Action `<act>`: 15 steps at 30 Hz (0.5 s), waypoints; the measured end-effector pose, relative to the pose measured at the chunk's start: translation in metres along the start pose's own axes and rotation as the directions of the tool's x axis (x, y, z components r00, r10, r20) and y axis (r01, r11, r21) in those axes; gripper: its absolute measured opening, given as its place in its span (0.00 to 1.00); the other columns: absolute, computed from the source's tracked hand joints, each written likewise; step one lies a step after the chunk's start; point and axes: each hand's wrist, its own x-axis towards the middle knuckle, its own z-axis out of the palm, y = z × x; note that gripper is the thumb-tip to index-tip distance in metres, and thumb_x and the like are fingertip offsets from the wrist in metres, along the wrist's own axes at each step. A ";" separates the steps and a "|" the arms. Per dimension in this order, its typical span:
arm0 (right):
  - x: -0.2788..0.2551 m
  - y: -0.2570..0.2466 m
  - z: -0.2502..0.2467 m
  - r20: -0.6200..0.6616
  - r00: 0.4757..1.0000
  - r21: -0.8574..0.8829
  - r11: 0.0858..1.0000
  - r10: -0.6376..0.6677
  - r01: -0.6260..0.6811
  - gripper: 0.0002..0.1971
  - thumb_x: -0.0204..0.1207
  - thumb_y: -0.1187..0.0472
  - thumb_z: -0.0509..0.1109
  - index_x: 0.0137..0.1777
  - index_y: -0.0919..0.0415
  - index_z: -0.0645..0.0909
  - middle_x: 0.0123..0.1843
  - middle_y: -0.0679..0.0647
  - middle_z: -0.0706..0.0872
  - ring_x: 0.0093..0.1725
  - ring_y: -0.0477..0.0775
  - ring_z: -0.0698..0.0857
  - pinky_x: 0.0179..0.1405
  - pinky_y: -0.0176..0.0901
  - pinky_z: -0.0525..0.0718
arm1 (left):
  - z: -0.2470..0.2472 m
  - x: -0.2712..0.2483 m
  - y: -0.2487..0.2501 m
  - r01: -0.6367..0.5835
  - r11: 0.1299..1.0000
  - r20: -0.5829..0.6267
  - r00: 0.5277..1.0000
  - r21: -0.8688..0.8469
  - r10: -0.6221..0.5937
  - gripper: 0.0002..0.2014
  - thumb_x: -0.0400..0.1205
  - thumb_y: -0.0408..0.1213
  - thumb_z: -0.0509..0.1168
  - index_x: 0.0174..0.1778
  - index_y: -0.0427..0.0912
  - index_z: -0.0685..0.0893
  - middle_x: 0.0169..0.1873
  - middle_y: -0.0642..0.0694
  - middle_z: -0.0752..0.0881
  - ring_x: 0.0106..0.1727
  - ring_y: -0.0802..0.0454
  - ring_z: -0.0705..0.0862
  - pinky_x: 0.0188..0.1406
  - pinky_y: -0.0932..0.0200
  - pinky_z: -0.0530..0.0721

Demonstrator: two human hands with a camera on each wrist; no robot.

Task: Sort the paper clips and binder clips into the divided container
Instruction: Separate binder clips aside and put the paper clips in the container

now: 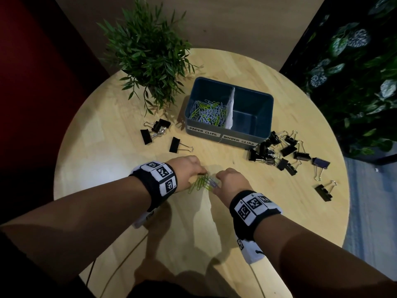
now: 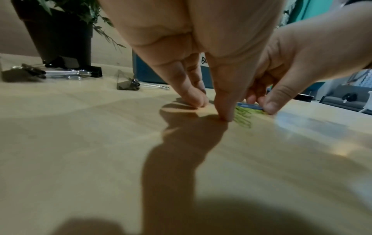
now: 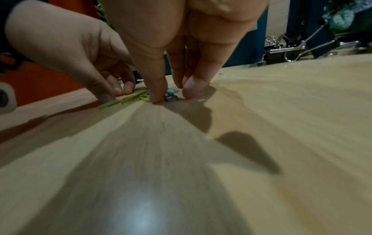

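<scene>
blue container (image 1: 266, 97) — paper clips (image 1: 208, 112) in left half, few loose in front; black binder clips (image 1: 287, 149) outside.

Left hand (image 1: 185, 168), right hand (image 1: 231, 179) flank loose paper clips (image 1: 202, 182); binder clips (image 1: 285, 151) beside container (image 1: 261, 136).

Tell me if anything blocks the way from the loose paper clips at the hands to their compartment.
Nothing visible does. Bare table lies between the paper clips and the container; a binder clip lies just left of that line.

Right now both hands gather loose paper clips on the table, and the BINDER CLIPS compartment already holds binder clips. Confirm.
No: the head view shows the BINDER CLIPS compartment empty. The left hand and right hand do gather loose paper clips.
</scene>
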 end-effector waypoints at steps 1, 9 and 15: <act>0.001 -0.001 0.001 -0.004 1.000 -0.008 1.000 -0.002 0.002 0.14 0.79 0.56 0.65 0.62 0.60 0.80 0.61 0.59 0.79 0.58 0.59 0.82 0.52 0.44 0.78 | -0.001 0.001 0.001 -0.014 1.000 0.008 1.000 0.020 0.014 0.30 0.76 0.31 0.68 0.75 0.51 0.72 0.68 0.48 0.74 0.64 0.50 0.76 0.60 0.65 0.72; 0.001 -0.006 0.004 -0.047 0.999 0.017 1.000 0.010 -0.009 0.17 0.78 0.53 0.66 0.63 0.60 0.79 0.61 0.58 0.78 0.58 0.59 0.82 0.53 0.45 0.80 | -0.004 0.009 0.005 -0.055 0.998 0.018 0.998 0.042 0.054 0.25 0.73 0.39 0.72 0.68 0.48 0.79 0.63 0.49 0.77 0.56 0.50 0.79 0.47 0.66 0.70; 0.002 -0.010 0.005 -0.068 0.998 0.044 0.999 0.016 -0.013 0.16 0.79 0.60 0.62 0.65 0.58 0.80 0.62 0.58 0.76 0.60 0.59 0.80 0.57 0.46 0.80 | 0.005 0.007 0.011 0.011 1.000 -0.013 1.000 0.016 -0.011 0.33 0.72 0.49 0.73 0.73 0.50 0.73 0.68 0.50 0.72 0.64 0.49 0.77 0.63 0.58 0.77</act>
